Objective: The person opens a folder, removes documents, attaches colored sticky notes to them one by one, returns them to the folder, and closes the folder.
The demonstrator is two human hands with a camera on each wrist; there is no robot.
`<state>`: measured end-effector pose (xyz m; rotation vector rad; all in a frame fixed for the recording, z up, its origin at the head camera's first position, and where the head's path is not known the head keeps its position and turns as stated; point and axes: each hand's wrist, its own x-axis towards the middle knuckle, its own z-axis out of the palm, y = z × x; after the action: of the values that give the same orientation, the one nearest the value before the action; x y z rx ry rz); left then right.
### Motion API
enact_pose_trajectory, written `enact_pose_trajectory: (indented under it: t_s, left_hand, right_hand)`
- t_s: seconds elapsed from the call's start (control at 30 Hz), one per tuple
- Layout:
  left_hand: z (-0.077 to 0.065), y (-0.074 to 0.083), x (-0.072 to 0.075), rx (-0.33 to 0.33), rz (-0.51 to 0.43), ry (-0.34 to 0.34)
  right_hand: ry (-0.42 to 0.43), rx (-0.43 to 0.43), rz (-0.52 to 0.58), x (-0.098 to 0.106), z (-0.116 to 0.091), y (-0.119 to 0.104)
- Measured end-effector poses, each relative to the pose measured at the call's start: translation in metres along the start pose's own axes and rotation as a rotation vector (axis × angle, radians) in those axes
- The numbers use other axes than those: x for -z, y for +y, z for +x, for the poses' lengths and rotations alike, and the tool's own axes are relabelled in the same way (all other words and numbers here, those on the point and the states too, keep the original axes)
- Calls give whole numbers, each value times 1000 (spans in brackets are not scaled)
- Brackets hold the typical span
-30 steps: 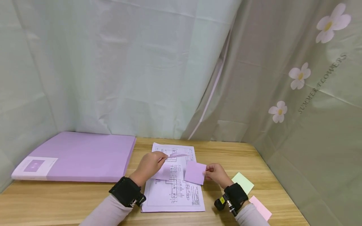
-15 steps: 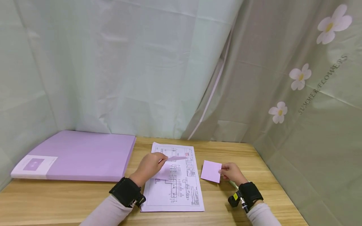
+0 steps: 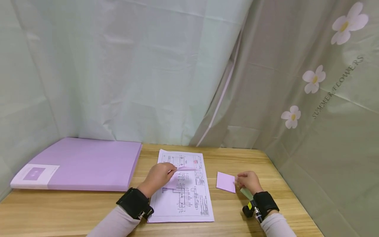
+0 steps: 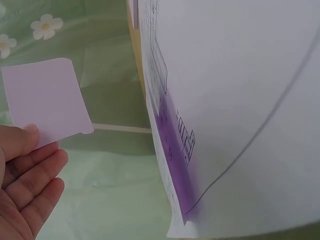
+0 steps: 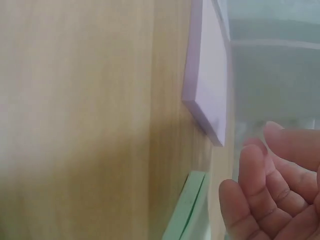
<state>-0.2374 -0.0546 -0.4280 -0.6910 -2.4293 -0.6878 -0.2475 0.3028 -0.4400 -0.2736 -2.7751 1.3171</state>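
My left hand point(image 3: 159, 176) pinches a single purple sticky note point(image 4: 45, 97) between thumb and fingers, raised over printed sheets with technical drawings point(image 3: 189, 212). In the head view this note shows nearly edge-on, and a purple tint falls on the paper below it. A purple sticky note pad point(image 3: 226, 182) lies flat on the table, right of the sheets. My right hand point(image 3: 250, 181) is just beside the pad's right edge, fingers loosely bent and holding nothing; the right wrist view shows a gap between fingertips and pad.
A green sticky note pad point(image 5: 187, 210) lies partly hidden under my right hand and wrist in the head view. On the left side of the wooden table point(image 3: 74, 210) rests a large purple folder point(image 3: 94, 164). Curtains point(image 3: 165, 72) enclose the back and sides.
My right hand has carried the purple pad rightward off the sheets, set it on the table and let go. My left hand keeps its note nearly in place. The pink pad is now out of sight.
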Motion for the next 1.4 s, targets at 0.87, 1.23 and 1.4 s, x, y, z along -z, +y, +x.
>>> enact_pose_trajectory:
  t_s: [0.87, 1.23, 1.4]
  left_hand:
    - [9, 18, -23, 37, 78, -176]
    - [7, 23, -28, 47, 119, -222]
    - [7, 24, -29, 27, 135, -254]
  right_hand:
    - [-333, 93, 234, -71, -15, -50]
    - [-352, 105, 330, -95, -21, -63]
    - [-324, 83, 384, -106, -12, -53]
